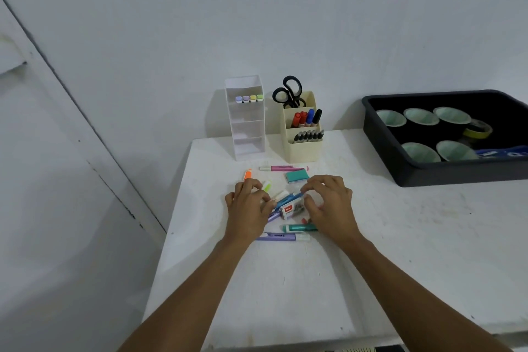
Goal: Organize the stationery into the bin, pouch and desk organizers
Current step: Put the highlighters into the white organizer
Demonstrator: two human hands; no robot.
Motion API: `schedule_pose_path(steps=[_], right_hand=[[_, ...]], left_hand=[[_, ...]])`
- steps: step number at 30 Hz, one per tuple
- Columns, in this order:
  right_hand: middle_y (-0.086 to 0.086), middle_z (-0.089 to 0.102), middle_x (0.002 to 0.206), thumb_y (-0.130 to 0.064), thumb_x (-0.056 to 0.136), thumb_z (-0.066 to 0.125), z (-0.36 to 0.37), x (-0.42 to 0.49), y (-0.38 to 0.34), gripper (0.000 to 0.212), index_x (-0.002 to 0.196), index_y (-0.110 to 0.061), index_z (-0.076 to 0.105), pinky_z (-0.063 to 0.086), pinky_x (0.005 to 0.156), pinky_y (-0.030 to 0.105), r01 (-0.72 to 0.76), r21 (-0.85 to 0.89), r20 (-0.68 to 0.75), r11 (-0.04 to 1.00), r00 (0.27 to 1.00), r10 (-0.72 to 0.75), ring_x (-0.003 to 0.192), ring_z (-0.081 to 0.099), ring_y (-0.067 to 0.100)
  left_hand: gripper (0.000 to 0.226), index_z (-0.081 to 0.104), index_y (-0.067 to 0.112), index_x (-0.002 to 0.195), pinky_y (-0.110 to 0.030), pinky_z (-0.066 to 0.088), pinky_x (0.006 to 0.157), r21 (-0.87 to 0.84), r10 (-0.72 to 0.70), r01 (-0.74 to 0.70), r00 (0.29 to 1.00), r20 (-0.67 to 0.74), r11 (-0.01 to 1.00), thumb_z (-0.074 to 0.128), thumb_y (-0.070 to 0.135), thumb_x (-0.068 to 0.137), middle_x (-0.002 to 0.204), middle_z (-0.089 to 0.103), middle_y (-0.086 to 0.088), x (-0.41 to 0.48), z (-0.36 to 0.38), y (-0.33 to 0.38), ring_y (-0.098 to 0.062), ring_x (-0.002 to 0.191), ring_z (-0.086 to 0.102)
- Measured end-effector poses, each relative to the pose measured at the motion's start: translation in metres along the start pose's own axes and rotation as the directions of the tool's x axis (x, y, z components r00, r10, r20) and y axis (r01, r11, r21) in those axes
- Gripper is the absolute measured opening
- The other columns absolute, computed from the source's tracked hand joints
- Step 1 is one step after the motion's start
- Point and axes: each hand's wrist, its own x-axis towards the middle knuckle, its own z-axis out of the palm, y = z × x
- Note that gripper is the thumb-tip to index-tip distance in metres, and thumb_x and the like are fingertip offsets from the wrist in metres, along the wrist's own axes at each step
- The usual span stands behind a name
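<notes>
Loose stationery lies in a pile on the white table (285,280): a blue pen (288,198), a staples box (291,209), a purple highlighter (281,236), a teal one (300,227), a pink one (281,168), an orange one (247,174), a green-yellow one (267,186) and a teal eraser (297,176). My left hand (248,208) and right hand (328,203) hover over the pile with curled fingers, both fingertips meeting the blue pen's ends. A white tiered organizer (247,126) holds pastel highlighters. The cream organizer (303,146) holds scissors, markers and pens.
A black bin (428,171) stands at the back right with several paper cups, a yellow tape roll (478,128) and a blue item (503,151) inside. The table's left edge drops off beside the white organizer. A wall runs close behind everything.
</notes>
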Motion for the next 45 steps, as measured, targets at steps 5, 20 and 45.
schedule_pose_path(steps=[5,20,45], right_hand=[[-0.009,0.054,0.133,-0.036,0.094,0.056,0.001,0.019,-0.019,0.023,0.116,-0.029,0.061,0.027,0.108,0.031,-0.054,-0.012,0.06,0.998,0.997,0.055,0.123,0.041,0.011],[-0.008,0.069,0.085,-0.012,0.084,0.072,-0.054,0.096,-0.129,0.016,0.096,-0.023,0.068,0.053,0.074,0.017,0.254,0.532,-0.108,0.808,0.967,-0.233,0.077,0.064,0.003],[-0.002,0.071,0.106,-0.006,0.086,0.061,-0.002,0.18,-0.147,0.033,0.115,-0.021,0.067,0.033,0.088,0.037,0.514,-0.087,-0.124,0.853,0.844,-0.522,0.105,0.058,0.022]], left_hand=[[0.014,0.068,0.023,0.098,-0.029,0.027,0.097,-0.049,-0.017,0.016,1.0,-0.014,0.999,0.065,0.033,0.089,0.122,0.052,0.006,0.004,-0.002,0.003,-0.012,0.118,0.04],[0.015,0.063,0.025,0.083,-0.028,0.052,0.08,-0.69,-0.155,0.065,0.986,-0.068,0.721,0.063,0.011,0.09,0.087,0.07,0.0,0.042,-0.057,-0.013,-0.016,0.086,0.064],[0.082,0.022,0.036,0.147,-0.034,0.055,0.091,-0.5,0.028,-0.107,0.986,-0.164,0.859,0.068,0.007,0.086,0.145,0.045,0.005,0.147,-0.1,-0.04,-0.018,0.114,0.06]])
